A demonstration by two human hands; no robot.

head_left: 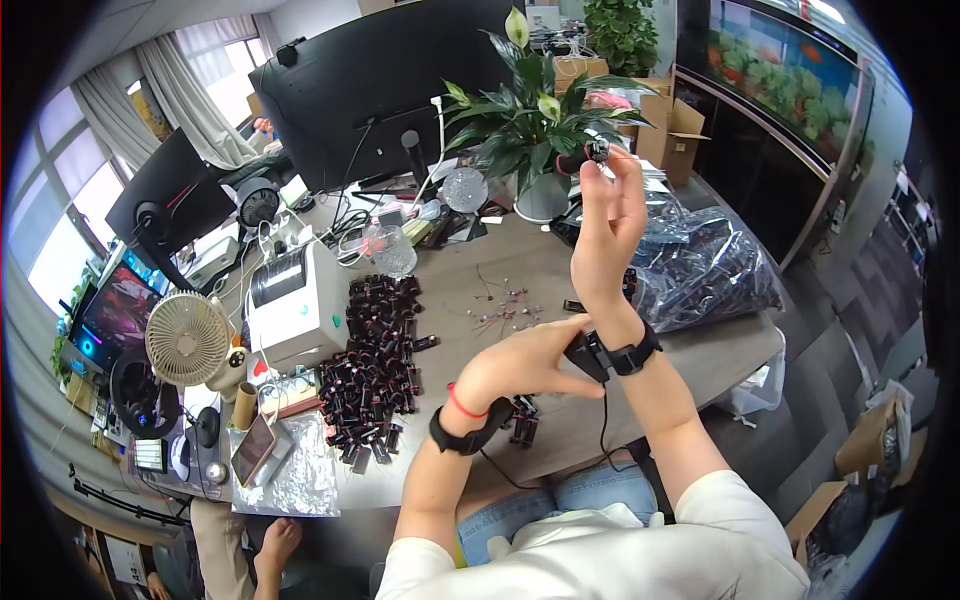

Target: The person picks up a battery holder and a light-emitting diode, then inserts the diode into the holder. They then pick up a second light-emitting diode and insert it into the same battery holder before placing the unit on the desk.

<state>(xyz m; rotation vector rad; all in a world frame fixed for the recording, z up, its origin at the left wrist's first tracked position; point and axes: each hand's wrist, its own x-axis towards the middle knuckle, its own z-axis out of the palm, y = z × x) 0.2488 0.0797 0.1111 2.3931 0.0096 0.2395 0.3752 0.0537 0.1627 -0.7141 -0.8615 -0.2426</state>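
Note:
My right hand (612, 215) is raised at the table's far side, its fingers closed on a small black cylindrical part (575, 160) with a bit of red and a metallic end. On that wrist sits a black strap (636, 352) with a small black box (588, 356). My left hand (520, 362) reaches across to it, fingers above the box and thumb below, gripping it. My left wrist wears a red cord and a black band (470, 435). A large heap of similar black parts (370, 370) lies left of my hands. A few more (523, 422) lie under my left wrist.
Small loose wired bits (508, 312) lie mid-table. A clear bag of black items (705, 265) lies at the right. A white box-shaped machine (295, 310), a beige fan (188, 338) and a silvery bag (300, 470) are left. A potted plant (540, 200) and monitor (390, 90) stand behind.

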